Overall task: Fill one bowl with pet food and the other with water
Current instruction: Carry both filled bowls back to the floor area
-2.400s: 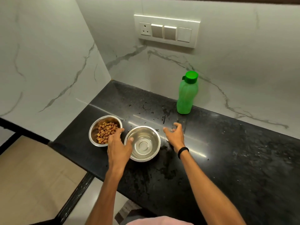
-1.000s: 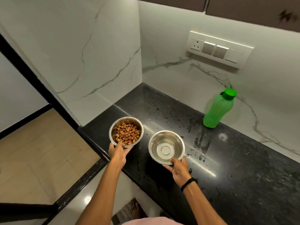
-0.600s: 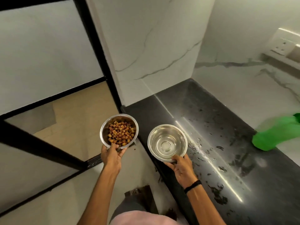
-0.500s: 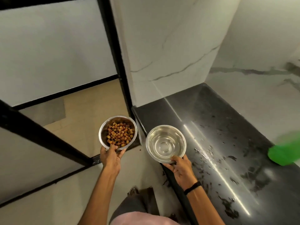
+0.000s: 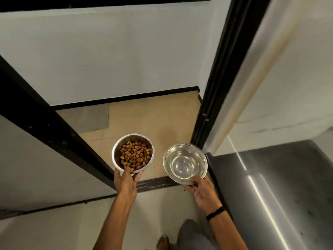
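Note:
My left hand [image 5: 126, 181] grips the near rim of a steel bowl [image 5: 115, 156] filled with brown pet food [image 5: 134, 156], held in the air over the floor. My right hand [image 5: 201, 190] holds a second steel bowl [image 5: 166, 159] by its near edge, level with the first and to its right. This bowl has clear water in it. Both bowls are off the counter and upright. The green bottle is out of view.
The black counter [image 5: 270, 186] runs along the right. A black door frame [image 5: 212, 98] stands ahead on the right and a black frame bar [image 5: 45, 116] slants on the left. Beige floor tiles [image 5: 158, 121] lie beyond a dark threshold [image 5: 155, 183]. My bare foot [image 5: 163, 242] shows below.
I have lifted both bowls off the counter and turned left toward the doorway. The green bottle and wall switches have passed out of view.

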